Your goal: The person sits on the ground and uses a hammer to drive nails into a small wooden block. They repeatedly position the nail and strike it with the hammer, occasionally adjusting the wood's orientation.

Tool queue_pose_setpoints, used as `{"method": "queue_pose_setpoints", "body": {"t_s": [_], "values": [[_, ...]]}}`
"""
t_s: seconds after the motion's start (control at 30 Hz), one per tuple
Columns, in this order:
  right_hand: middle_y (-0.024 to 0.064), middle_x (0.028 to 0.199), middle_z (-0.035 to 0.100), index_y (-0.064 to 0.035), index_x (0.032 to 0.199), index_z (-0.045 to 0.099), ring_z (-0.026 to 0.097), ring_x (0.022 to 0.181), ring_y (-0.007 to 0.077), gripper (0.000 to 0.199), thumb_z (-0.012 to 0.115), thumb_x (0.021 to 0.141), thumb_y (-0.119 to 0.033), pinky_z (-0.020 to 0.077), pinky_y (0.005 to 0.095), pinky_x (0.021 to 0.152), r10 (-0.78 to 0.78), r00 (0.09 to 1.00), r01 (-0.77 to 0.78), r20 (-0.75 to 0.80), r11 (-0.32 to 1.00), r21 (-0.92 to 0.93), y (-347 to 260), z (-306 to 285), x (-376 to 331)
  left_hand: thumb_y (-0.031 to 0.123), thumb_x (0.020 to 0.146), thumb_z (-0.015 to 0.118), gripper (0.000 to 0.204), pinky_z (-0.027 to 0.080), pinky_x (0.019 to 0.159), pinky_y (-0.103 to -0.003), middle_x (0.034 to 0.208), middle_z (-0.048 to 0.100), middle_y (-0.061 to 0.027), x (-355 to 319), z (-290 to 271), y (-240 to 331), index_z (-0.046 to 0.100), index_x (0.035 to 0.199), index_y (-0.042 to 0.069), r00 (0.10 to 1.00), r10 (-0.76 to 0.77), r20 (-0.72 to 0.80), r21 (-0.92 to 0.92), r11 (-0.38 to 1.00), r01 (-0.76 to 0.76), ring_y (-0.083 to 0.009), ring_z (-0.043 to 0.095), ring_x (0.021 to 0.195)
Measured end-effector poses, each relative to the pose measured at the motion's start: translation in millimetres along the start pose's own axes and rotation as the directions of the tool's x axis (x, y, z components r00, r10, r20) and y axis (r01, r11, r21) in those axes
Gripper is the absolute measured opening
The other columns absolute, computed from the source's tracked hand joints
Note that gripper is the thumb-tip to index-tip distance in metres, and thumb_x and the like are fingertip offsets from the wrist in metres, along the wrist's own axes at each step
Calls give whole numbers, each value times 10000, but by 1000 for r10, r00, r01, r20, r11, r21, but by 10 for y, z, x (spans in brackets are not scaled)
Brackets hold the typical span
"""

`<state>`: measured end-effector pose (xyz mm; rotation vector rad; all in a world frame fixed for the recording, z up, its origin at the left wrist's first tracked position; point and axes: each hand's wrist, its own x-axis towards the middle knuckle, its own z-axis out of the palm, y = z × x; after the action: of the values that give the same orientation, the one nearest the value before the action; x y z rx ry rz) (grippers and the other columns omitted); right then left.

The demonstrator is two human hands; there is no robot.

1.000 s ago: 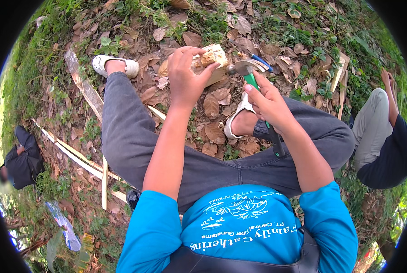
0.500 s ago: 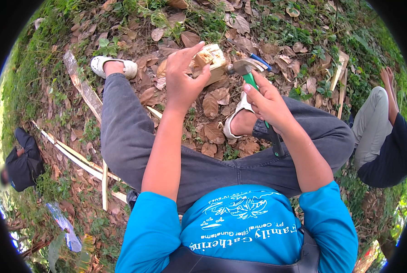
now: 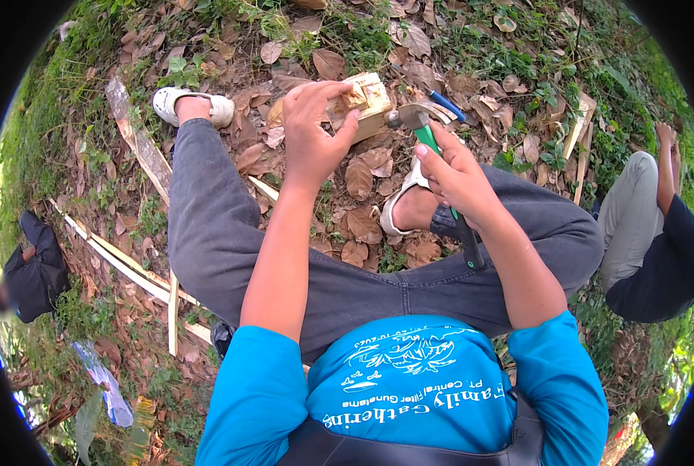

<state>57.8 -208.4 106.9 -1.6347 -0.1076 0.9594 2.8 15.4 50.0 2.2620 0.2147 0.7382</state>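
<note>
My left hand (image 3: 314,128) curls thumb and fingers around a small wooden piece (image 3: 354,97), set against the top of a pale, squared wood block (image 3: 377,97) on the leafy ground. In my right hand (image 3: 457,172) is a claw hammer with a green and black handle (image 3: 425,138). Its metal head (image 3: 415,116) is beside the block's right side, with the striking face toward the wood. Part of the small piece is hidden behind my left fingers.
A blue-handled tool (image 3: 447,106) lies just beyond the hammer. Long wood strips (image 3: 121,264) and a weathered plank (image 3: 139,140) lie to the left, offcuts (image 3: 579,128) to the right. One person (image 3: 648,241) sits at right, another (image 3: 38,268) at far left.
My left hand's fingertips have dropped slightly, and the small wooden piece has shifted a little to the right against the block. The hammer stays almost where it was.
</note>
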Motion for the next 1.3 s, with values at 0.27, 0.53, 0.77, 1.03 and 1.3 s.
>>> {"method": "queue_pose_setpoints", "body": {"t_s": [0.27, 0.53, 0.77, 1.03, 1.3], "values": [[-99, 713, 394, -120, 1557, 346, 312, 500, -11, 542, 556, 1067, -213, 264, 190, 420, -6, 1000, 6, 25, 1000, -9, -3, 31, 16, 207, 774, 811, 292, 375, 1025, -406, 1134, 712, 27, 15, -30, 25, 757, 1057, 162, 997, 73, 0, 148, 986, -72, -220, 572, 1152], [-92, 720, 406, -118, 1562, 340, 322, 493, -9, 553, 560, 1066, -222, 274, 189, 416, 8, 1000, -8, 16, 1000, -5, 12, 14, 25, 231, 752, 820, 245, 337, 1019, -415, 1097, 733, 63, 48, -28, 12, 770, 985, 177, 994, 111, 5, 165, 980, -110, -216, 566, 1138], [-99, 723, 400, -122, 1561, 347, 321, 498, -12, 544, 555, 1068, -222, 274, 188, 417, -44, 998, 43, 49, 999, 34, 49, -45, 40, 188, 729, 803, 265, 355, 1010, -411, 1114, 720, 39, 61, -16, 91, 749, 986, 157, 995, 97, 22, 240, 966, -99, -217, 574, 1146], [-83, 758, 435, -120, 1585, 312, 347, 522, -6, 579, 550, 1068, -227, 296, 187, 441, 7, 1000, -5, -30, 998, 69, 80, -124, 92, 125, 760, 780, 308, 428, 991, -381, 1098, 671, -34, 131, -40, 65, 711, 1059, 99, 998, 27, -60, -28, 999, -29, -202, 590, 1114], [-36, 795, 505, -80, 1479, 461, 462, 603, 48, 474, 549, 1022, -170, 411, 231, 528, -105, 913, 14, -394, 974, -228, 870, -796, 908, 64, 939, 623, 405, 485, 849, -239, 1161, 542, -49, 112, -33, -80, 508, 1320, -9, 888, -455, -66, -763, 597, 249, -72, 538, 970]]}}
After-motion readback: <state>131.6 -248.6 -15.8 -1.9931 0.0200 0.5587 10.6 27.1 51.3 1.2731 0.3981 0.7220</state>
